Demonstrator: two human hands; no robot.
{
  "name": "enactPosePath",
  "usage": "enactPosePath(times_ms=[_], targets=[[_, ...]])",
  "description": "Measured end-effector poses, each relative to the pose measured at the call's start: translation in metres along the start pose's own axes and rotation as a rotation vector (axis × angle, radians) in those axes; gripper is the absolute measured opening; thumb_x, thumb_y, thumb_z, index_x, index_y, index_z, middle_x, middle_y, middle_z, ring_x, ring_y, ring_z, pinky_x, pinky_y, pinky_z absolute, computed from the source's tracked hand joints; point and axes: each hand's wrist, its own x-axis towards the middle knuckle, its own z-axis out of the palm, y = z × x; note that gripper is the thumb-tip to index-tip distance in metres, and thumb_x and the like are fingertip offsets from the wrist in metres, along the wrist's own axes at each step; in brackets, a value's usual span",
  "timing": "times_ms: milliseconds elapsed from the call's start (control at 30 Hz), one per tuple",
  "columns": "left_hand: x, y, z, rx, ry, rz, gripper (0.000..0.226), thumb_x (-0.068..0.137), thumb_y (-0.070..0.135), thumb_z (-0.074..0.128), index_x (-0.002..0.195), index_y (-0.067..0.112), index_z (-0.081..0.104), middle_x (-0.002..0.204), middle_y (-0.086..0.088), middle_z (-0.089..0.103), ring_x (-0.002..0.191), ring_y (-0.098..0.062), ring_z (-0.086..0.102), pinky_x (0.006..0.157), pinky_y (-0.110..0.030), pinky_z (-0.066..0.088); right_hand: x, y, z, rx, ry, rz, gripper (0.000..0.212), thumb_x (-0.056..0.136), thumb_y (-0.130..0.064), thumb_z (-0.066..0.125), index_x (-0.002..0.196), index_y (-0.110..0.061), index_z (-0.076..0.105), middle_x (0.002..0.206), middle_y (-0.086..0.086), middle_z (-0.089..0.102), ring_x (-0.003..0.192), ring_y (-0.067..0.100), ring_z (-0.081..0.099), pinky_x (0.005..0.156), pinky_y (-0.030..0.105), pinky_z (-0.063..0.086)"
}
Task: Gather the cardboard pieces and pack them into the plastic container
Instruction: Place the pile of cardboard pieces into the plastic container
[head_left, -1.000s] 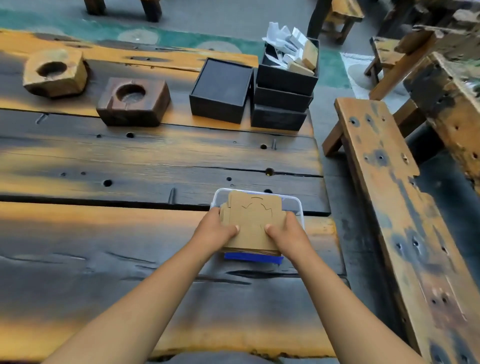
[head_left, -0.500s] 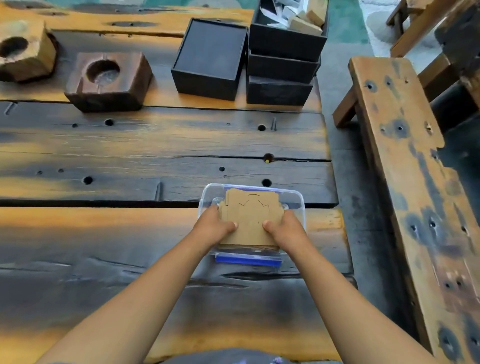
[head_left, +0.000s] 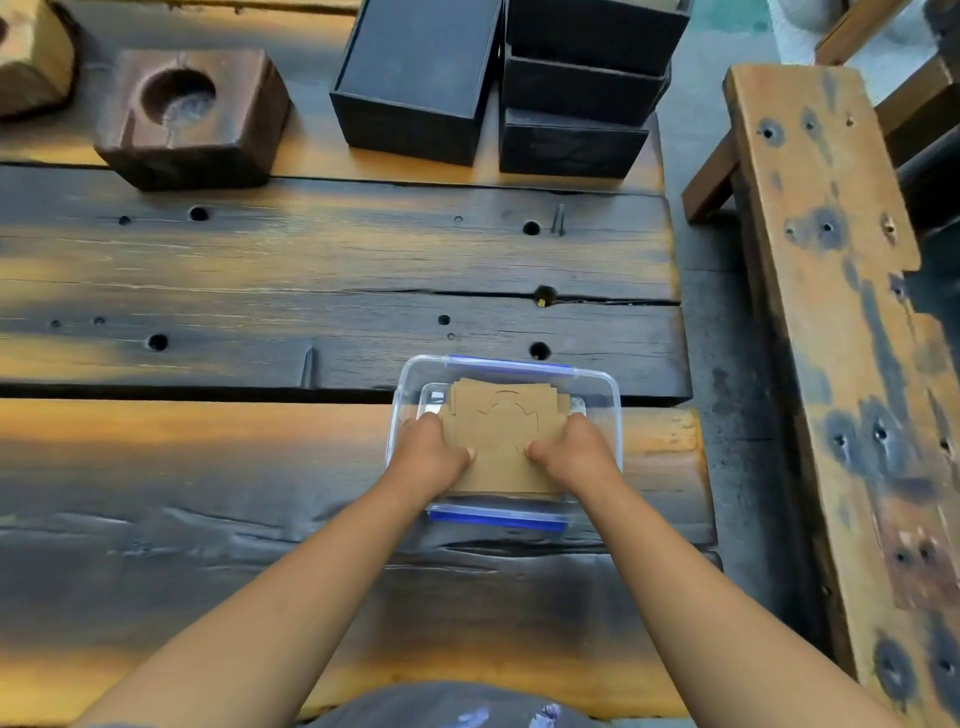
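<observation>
A clear plastic container (head_left: 613, 410) with blue clips on its near and far sides stands near the right edge of the wooden table. A stack of flat brown cardboard pieces (head_left: 498, 431) lies inside it, the top piece scored with curved cut lines. My left hand (head_left: 428, 457) grips the stack's left edge and my right hand (head_left: 574, 454) grips its right edge, thumbs on top. Both hands reach down into the container. The stack's lower pieces are hidden.
Black boxes (head_left: 415, 78) and a stack of black trays (head_left: 576, 104) stand at the table's far side. A dark wooden block with a round hollow (head_left: 192, 119) sits far left. A worn wooden bench (head_left: 841, 332) runs along the right, past the table's edge.
Both hands have lowered the cardboard stack from above the container's rim down into it. The camera has tilted downward and closer.
</observation>
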Motion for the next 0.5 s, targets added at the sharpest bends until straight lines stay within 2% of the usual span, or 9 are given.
enactPosePath(times_ms=[133,233,300,400,500], targets=[[-0.003,0.004,0.0,0.04,0.014,-0.015,0.046,0.079,0.031,0.074,0.114,0.007,0.058,0.119,-0.012,0.059,0.102,-0.028,0.062,0.081,-0.033,0.052,-0.005,0.002,0.004,-0.024,0.052,-0.011,0.045,0.082,-0.034,0.07,0.114,-0.008,0.054,0.113,0.011,0.063,0.093,0.027,0.058,0.074,0.034,0.047],[-0.011,0.008,-0.001,0.013,0.037,-0.014,0.046,0.08,0.031,0.074,0.115,0.008,0.058,0.119,-0.012,0.06,0.098,-0.025,0.06,0.077,-0.031,0.049,-0.01,-0.003,0.006,-0.02,0.082,-0.02,0.044,0.084,-0.032,0.067,0.117,-0.008,0.053,0.115,0.012,0.062,0.1,0.03,0.061,0.074,0.034,0.047],[-0.021,0.01,-0.003,0.01,0.063,0.007,0.042,0.08,0.029,0.075,0.112,0.008,0.057,0.116,-0.012,0.061,0.094,-0.025,0.06,0.074,-0.03,0.047,-0.016,-0.008,0.004,-0.002,0.09,-0.014,0.05,0.086,-0.028,0.064,0.128,-0.006,0.046,0.121,0.013,0.06,0.105,0.031,0.06,0.077,0.035,0.048],[-0.039,0.005,-0.007,0.004,0.091,0.079,0.031,0.078,0.022,0.075,0.098,0.014,0.053,0.112,-0.012,0.06,0.083,-0.021,0.054,0.068,-0.027,0.042,-0.032,-0.006,0.003,0.003,0.108,-0.028,0.067,0.087,-0.021,0.061,0.144,-0.005,0.03,0.131,0.016,0.053,0.113,0.034,0.057,0.089,0.041,0.049],[-0.054,-0.009,-0.018,0.005,0.106,0.203,0.023,0.078,0.02,0.073,0.092,0.015,0.056,0.104,-0.008,0.061,0.083,-0.022,0.058,0.058,-0.019,0.037,-0.058,0.001,0.008,0.02,0.191,-0.119,0.064,0.082,-0.016,0.064,0.138,-0.007,0.034,0.13,0.017,0.049,0.112,0.035,0.055,0.091,0.043,0.049]])
